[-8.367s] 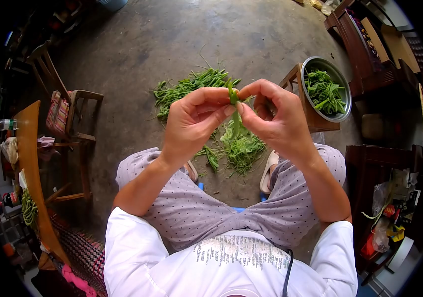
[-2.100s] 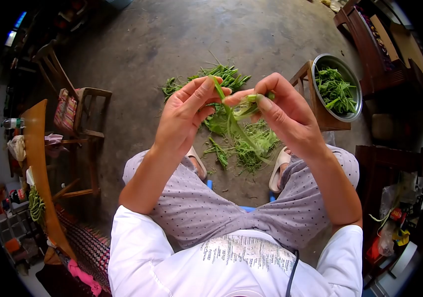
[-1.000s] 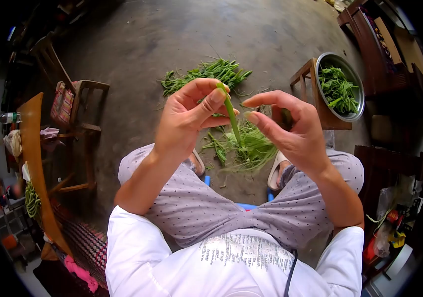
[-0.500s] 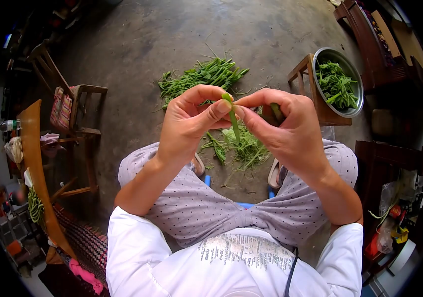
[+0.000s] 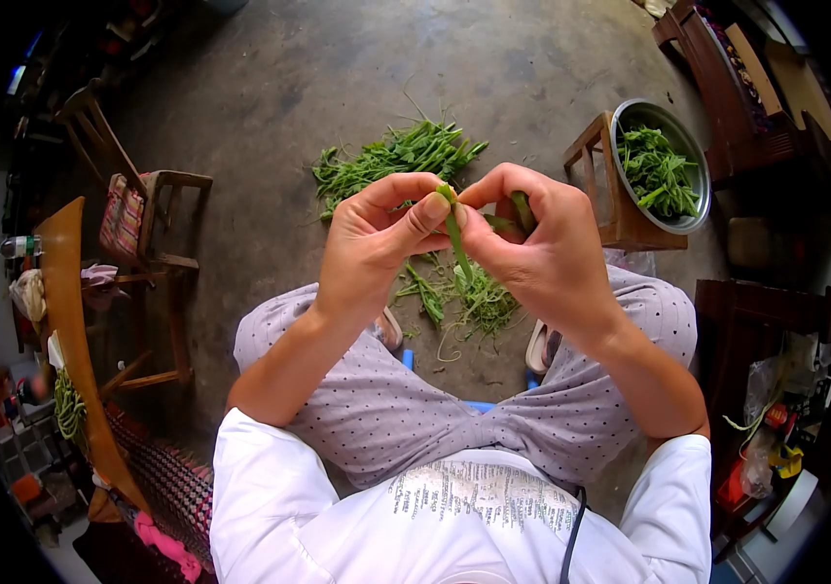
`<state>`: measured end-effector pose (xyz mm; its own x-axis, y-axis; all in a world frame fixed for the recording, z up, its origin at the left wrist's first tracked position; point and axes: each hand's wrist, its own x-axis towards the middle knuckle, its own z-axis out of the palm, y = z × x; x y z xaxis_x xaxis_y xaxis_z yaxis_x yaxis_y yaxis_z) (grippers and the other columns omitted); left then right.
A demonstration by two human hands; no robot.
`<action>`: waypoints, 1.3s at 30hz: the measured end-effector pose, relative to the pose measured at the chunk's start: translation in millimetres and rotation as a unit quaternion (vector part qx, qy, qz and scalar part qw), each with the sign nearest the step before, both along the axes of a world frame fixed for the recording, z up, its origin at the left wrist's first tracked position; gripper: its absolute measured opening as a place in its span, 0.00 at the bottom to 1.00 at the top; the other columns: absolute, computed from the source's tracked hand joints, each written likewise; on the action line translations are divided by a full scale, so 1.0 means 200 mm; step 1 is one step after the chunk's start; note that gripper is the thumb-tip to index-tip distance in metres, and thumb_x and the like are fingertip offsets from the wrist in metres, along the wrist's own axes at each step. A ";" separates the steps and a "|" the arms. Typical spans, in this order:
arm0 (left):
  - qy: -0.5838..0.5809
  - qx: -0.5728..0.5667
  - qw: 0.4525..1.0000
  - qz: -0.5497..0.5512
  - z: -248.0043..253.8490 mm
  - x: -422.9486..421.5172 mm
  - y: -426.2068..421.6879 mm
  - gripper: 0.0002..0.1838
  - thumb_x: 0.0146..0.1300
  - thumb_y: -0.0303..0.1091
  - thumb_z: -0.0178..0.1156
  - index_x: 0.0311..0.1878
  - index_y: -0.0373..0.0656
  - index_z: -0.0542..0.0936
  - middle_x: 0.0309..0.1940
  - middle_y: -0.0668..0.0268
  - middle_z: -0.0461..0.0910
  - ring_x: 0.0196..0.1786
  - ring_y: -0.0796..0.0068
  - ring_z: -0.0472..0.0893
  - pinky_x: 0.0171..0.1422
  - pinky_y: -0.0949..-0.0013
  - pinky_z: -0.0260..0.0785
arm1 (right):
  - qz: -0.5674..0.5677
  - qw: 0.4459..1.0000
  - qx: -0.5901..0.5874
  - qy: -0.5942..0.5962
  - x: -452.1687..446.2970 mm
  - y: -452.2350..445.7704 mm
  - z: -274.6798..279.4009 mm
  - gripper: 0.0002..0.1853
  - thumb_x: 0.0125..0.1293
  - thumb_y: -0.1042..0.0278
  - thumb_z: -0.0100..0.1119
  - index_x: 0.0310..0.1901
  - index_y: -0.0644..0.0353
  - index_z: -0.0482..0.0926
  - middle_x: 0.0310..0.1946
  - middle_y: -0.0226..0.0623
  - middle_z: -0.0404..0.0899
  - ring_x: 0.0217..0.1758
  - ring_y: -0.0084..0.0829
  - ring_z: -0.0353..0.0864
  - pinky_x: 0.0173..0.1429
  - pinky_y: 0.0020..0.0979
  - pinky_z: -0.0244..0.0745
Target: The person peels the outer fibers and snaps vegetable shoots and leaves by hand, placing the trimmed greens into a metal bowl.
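Over the floor (image 5: 270, 127), 1 green stalk (image 5: 456, 243), to my eye light, bendy and easily torn, is pinched near its top by the left hand (image 5: 372, 238) and right hand (image 5: 557, 238), where a gentle hold suits.

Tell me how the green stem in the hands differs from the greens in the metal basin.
The stem is a single piece; the greens are a heap of many. The stem is pinched in the air by the left hand and right hand; the greens lie in the basin. The stem's visible length looks bare; the greens show leaves. Both are green.
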<state>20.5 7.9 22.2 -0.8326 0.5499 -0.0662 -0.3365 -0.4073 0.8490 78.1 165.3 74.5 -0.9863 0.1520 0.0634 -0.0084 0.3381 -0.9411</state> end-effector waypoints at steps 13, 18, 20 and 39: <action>0.021 -0.040 0.999 0.030 0.06 -0.06 -0.04 0.14 0.69 0.43 0.55 0.46 0.41 0.77 0.38 0.67 0.80 0.41 0.76 0.82 0.46 0.72 0.78 | 0.041 0.984 -0.169 0.027 -0.05 0.07 -0.09 0.06 0.65 0.72 0.59 0.38 0.65 0.80 0.22 0.20 0.72 0.23 0.09 0.64 0.24 0.17 0.57; -0.044 0.023 0.999 -0.003 0.04 -0.09 -0.06 0.14 0.70 0.42 0.53 0.45 0.40 0.76 0.38 0.67 0.79 0.43 0.75 0.81 0.48 0.72 0.78 | 0.097 0.960 -0.258 0.058 -0.07 0.07 -0.11 0.07 0.68 0.70 0.57 0.42 0.64 0.76 0.31 0.24 0.76 0.30 0.12 0.68 0.34 0.17 0.64; -0.064 0.047 0.997 -0.019 0.03 -0.11 -0.07 0.14 0.70 0.42 0.52 0.46 0.40 0.75 0.39 0.67 0.78 0.44 0.75 0.81 0.49 0.72 0.77 | 0.108 0.910 -0.399 -0.007 -0.06 0.08 -0.10 0.06 0.70 0.68 0.53 0.40 0.61 0.73 0.32 0.26 0.75 0.31 0.15 0.69 0.37 0.18 0.66; -0.090 0.095 0.991 -0.014 0.07 -0.11 -0.06 0.20 0.70 0.38 0.52 0.59 0.35 0.68 0.49 0.58 0.75 0.53 0.68 0.78 0.56 0.68 0.76 | 0.154 0.981 0.064 -0.096 0.01 0.10 -0.12 0.09 0.59 0.67 0.65 0.35 0.64 0.81 0.17 0.36 0.73 0.17 0.19 0.64 0.22 0.28 0.59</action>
